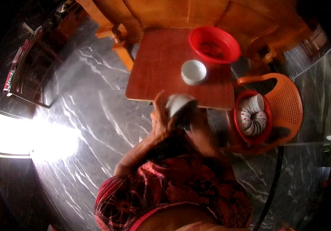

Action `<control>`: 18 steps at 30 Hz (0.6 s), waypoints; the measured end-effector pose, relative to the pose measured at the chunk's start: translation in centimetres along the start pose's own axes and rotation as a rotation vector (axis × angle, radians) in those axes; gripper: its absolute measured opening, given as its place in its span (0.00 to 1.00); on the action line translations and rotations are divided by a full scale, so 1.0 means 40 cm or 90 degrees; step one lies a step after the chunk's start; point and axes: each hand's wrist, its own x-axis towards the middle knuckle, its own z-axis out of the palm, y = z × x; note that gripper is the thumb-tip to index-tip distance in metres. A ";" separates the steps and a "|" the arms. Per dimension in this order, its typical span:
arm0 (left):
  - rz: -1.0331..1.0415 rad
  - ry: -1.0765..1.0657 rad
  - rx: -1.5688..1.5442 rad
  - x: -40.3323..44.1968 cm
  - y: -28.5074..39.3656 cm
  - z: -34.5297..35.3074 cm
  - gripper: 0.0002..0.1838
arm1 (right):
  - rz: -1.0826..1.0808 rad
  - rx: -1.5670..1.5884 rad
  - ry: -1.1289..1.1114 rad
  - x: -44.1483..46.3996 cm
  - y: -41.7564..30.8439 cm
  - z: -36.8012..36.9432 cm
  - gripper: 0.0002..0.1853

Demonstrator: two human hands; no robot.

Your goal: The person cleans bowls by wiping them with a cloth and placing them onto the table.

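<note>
White bowl (178, 103) in left hand's grip (159, 119), right hand's grip (199, 124) unclear through blur, red-marked crockery (258, 125) in basin (243, 136).

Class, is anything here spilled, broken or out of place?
Nothing clearly stands out. The white bowls sit stacked on the table; the nested dishes in the red basin on the chair lie sideways, but seem deliberately arranged.

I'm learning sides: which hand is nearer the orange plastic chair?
Right. The right hand is left of the chair; the left hand is farther left.
</note>
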 end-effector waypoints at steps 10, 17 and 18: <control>-0.051 -0.137 0.085 0.053 -0.038 -0.048 0.32 | -0.231 -0.515 0.045 0.106 0.054 -0.126 0.19; -0.064 -0.265 0.163 0.065 -0.039 -0.023 0.33 | -0.548 -0.942 -0.068 0.052 -0.086 0.015 0.16; -0.046 -0.256 0.148 0.054 -0.059 -0.014 0.33 | -0.547 -0.942 -0.069 0.048 -0.098 0.030 0.16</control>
